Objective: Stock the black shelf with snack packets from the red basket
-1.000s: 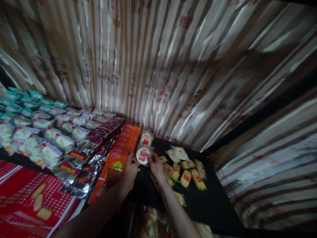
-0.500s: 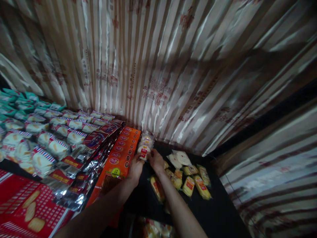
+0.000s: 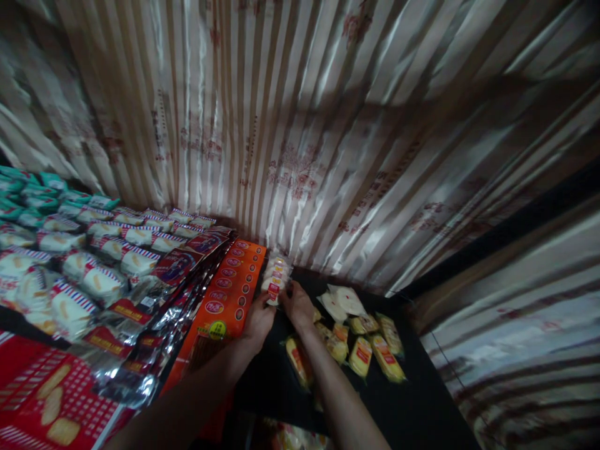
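A short row of small white snack packets (image 3: 277, 270) with red and yellow labels lies on the black table, beside the orange packaging and against the curtain. At its near end, my left hand (image 3: 259, 320) grips the front packet's left side, thumb and fingers closed on it. From the right, my right hand (image 3: 299, 306) has its fingers bent against the same packet; its fingertips are partly hidden. Right of that hand lie two flat white packets (image 3: 344, 301) and several yellow wrapped cakes (image 3: 360, 356). One more yellow cake (image 3: 296, 359) sits under my right forearm.
Left of my hands stand a long orange snack package (image 3: 225, 284), dark red and silver packets (image 3: 187, 262), rows of white packets (image 3: 100, 275) and green packets (image 3: 35, 194). A red printed package (image 3: 28, 381) lies at lower left. A striped curtain (image 3: 290, 125) hangs behind.
The view has shifted slightly. Both hands stay at the front white packet, and the row's labels show a little more clearly. Nothing else has visibly moved.
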A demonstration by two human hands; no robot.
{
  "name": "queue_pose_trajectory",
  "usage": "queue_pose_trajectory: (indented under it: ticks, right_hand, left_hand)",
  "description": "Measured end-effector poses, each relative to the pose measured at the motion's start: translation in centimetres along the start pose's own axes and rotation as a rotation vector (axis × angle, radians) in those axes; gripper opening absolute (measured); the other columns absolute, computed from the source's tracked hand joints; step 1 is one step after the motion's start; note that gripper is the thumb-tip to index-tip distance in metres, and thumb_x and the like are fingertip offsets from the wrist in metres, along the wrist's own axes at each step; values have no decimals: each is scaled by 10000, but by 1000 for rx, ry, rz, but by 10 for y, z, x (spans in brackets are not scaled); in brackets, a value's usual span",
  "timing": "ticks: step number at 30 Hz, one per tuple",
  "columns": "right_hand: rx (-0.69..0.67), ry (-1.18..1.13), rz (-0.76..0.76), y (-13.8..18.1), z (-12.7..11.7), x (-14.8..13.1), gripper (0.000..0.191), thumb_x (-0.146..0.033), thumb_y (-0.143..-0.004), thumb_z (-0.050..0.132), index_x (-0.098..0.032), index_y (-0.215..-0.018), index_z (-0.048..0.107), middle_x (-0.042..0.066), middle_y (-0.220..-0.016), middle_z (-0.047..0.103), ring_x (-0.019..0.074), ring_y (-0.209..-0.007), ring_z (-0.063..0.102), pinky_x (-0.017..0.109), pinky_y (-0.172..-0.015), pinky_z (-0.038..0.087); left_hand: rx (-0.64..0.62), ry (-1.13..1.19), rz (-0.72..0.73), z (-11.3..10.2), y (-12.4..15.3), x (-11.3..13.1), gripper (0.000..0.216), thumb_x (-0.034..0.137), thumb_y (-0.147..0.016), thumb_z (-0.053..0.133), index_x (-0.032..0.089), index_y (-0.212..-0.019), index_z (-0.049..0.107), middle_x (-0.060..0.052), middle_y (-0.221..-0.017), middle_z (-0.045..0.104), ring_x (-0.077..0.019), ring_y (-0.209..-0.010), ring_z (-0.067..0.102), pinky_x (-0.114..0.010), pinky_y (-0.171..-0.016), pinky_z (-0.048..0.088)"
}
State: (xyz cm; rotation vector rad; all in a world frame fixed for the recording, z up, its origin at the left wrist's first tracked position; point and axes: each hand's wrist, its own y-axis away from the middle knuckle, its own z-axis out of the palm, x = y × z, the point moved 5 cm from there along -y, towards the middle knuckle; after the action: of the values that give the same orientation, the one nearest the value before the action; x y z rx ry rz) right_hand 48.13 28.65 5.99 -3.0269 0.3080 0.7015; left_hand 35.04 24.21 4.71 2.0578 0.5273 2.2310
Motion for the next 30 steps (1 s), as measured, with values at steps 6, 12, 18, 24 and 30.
queue_pose_trajectory:
  ticks: [6,12,18,24,30]
  right_hand:
    - [72,-121,-38,-6,5,4,474,-323,-833,481,-112,-1257,496,146,-1125,643,236,-1047,601,322,-893,433]
    - [140,-325,11,-26,8,8,508,-256,-828,423,-57,-1294,458,181,-1261,565,235,-1167,537,349,-986,393]
    - [87,-350,41,-36,11,5,478,-290,-836,440,-170,-1298,475,93,-1140,653,196,-1042,614,298,-888,456]
    - [45,-286,89,-37,14,-1,475,-298,-844,423,-210,-1307,477,70,-1066,681,203,-965,640,298,-812,475]
    - [49,-251,94,-37,16,-13,456,-300,-866,385,-218,-1304,485,80,-1047,684,214,-961,637,309,-816,465]
  left_hand:
    - [-1,-128,126,1,-8,1,350,-13,-661,537,223,-874,684,-35,-1082,684,-209,-1082,580,-326,-975,412]
    - [-30,-256,267,11,-8,4,451,-50,-661,500,187,-997,686,-61,-1235,613,-201,-1202,505,-324,-1085,321]
    - [-79,-449,338,17,-10,-1,486,-24,-675,490,162,-1094,655,-78,-1296,567,-222,-1247,464,-350,-1106,301]
    - [-115,-570,364,21,-10,0,515,-5,-695,466,81,-1186,595,-138,-1355,498,-239,-1288,416,-341,-1119,275]
    - [-87,-558,333,15,-15,6,549,-20,-677,459,93,-1200,585,-128,-1361,495,-242,-1285,418,-343,-1113,286]
